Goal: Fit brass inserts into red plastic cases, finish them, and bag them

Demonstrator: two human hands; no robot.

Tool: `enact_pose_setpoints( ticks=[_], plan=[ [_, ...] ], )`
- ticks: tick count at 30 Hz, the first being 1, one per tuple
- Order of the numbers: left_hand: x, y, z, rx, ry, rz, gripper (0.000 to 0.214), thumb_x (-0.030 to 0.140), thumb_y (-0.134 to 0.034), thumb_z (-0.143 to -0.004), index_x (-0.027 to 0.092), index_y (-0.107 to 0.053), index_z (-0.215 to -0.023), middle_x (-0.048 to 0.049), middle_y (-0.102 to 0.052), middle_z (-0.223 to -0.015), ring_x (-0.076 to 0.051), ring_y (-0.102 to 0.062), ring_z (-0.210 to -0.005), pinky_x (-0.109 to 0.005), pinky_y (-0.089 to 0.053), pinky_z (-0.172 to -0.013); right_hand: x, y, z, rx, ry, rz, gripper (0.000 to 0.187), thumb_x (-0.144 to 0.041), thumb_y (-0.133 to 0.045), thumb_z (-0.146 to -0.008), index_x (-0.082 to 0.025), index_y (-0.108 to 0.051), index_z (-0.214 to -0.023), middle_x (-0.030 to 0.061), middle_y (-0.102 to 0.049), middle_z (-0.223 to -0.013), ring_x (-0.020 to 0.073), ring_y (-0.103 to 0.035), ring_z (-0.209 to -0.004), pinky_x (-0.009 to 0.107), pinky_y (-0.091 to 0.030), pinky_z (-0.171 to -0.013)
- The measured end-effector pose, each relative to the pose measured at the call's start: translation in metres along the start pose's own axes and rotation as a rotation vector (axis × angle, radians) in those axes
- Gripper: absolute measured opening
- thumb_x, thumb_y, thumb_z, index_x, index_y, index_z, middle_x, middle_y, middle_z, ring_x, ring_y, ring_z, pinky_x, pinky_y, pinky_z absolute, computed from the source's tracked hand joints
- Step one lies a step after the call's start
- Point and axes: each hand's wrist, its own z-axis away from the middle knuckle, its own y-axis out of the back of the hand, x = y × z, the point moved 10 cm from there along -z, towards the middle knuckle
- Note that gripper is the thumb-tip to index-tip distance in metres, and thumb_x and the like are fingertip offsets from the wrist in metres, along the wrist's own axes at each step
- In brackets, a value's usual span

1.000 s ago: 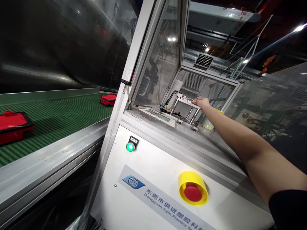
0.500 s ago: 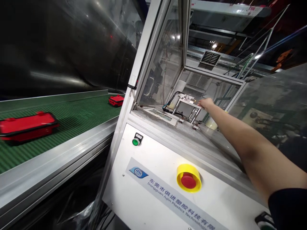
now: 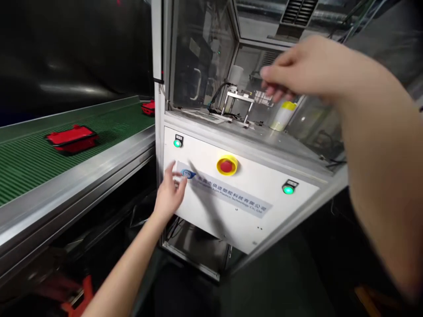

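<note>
Reference point is the red stop button [image 3: 226,165] on the white front panel [image 3: 244,224]. Left hand [image 3: 170,191] sits lower left of the button, open with fingers spread, fingertips at the blue-logo end of the label strip [image 3: 231,198]; contact cannot be confirmed. Right hand [image 3: 304,66] hangs above and right of the button, blurred, fingers drawn together; whether it grips anything cannot be determined. Metal fixture [image 3: 238,97] stands on the tabletop [image 3: 264,136] directly above the button. Yellow-capped container [image 3: 282,115] stands above and right of it. Red part [image 3: 72,137] lies on the green conveyor [image 3: 26,163], far left of the button.
</note>
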Motion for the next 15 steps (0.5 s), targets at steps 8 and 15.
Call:
enact_pose_setpoints(
  ticks=[8, 15],
  plan=[
    [0.006, -0.024, -0.073, -0.093, -0.13, 0.031, 0.088, 0.042, -0.053, -0.095, 0.023, -0.003, -0.165, -0.0102, -0.061, -0.114, -0.019, -0.059, -0.075, -0.035, -0.053, -0.072, 0.195, -0.133, 0.255, -0.209, -0.487, -0.111, 0.033, -0.048, -0.056, -0.099, -0.021, -0.072, -0.088, 0.0031, -0.074, -0.067, 0.0176, -0.067, -0.055, 0.03, -0.047, -0.055],
    [-0.002, -0.029, -0.068, -0.126, -0.07, 0.067, 0.087, 0.028, -0.052, -0.093, 0.023, -0.004, -0.165, -0.0043, -0.065, -0.099, -0.015, -0.06, -0.071, -0.034, -0.055, -0.071, 0.213, -0.153, 0.241, 0.173, -0.464, -0.448, 0.057, -0.071, -0.05, -0.094, -0.019, -0.072, -0.087, 0.005, -0.071, -0.065, 0.018, -0.065, -0.055, 0.028, -0.049, -0.057]
  ],
)
